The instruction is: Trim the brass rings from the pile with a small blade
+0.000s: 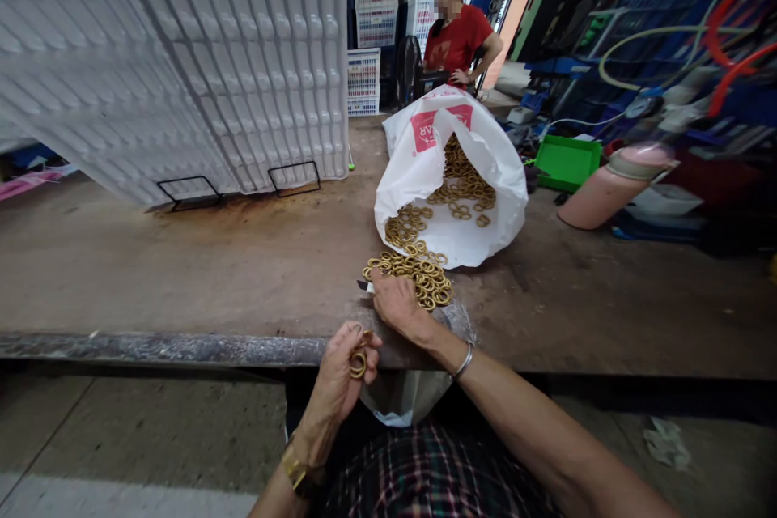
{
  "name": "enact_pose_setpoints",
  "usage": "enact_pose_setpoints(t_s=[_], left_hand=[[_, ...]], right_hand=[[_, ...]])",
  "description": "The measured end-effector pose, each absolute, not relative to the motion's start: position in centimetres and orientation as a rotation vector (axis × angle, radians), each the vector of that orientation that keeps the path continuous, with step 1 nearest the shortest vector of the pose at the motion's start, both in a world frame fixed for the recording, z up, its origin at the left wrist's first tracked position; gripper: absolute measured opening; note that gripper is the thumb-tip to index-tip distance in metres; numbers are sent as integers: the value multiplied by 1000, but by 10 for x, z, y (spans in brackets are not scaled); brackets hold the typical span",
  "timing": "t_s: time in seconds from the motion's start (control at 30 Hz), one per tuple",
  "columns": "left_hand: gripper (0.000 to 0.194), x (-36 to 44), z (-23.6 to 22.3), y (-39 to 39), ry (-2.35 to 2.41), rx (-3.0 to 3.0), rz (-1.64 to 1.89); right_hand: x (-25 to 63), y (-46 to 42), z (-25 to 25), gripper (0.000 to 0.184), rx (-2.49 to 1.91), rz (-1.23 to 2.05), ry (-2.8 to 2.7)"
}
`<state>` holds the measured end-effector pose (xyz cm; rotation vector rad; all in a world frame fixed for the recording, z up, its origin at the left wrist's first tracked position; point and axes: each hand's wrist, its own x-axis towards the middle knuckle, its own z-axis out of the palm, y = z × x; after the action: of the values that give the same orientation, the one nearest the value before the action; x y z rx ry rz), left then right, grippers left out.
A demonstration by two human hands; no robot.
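Note:
My left hand [347, 364] is closed around a few brass-coloured rings [358, 365] just off the table's front edge. My right hand [397, 303] reaches onto a pile of similar rings [432, 279] on the table. Its fingers are closed on a small knife [365, 286], whose dark slanted tip points left; most of the tool is hidden by the hand. Behind the pile, a white plastic sack [394, 170] lies with its mouth toward me, and many more rings are inside. Below the edge, a clear plastic bag [397, 405] hangs by my lap.
Tall stacked white plastic trays [255, 57] stand at the left against black wire brackets [295, 178]. Right of the sack are a green bin [567, 162] and a pink bottle [616, 186]. A person in a red shirt [461, 40] stands beyond the wooden table [273, 275].

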<state>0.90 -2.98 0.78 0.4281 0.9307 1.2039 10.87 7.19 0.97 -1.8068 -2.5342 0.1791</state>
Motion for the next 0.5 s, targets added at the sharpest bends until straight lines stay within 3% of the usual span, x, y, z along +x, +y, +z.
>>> enact_pose_setpoints(t_s=[0.3, 0.5], left_hand=[[25, 1, 5, -24, 812, 213, 1216], [29, -1, 6, -14, 1118, 514, 1324]], right_hand=[[118, 71, 9, 26, -1718, 239, -2533], [134, 58, 11, 18, -1376, 621, -2376]])
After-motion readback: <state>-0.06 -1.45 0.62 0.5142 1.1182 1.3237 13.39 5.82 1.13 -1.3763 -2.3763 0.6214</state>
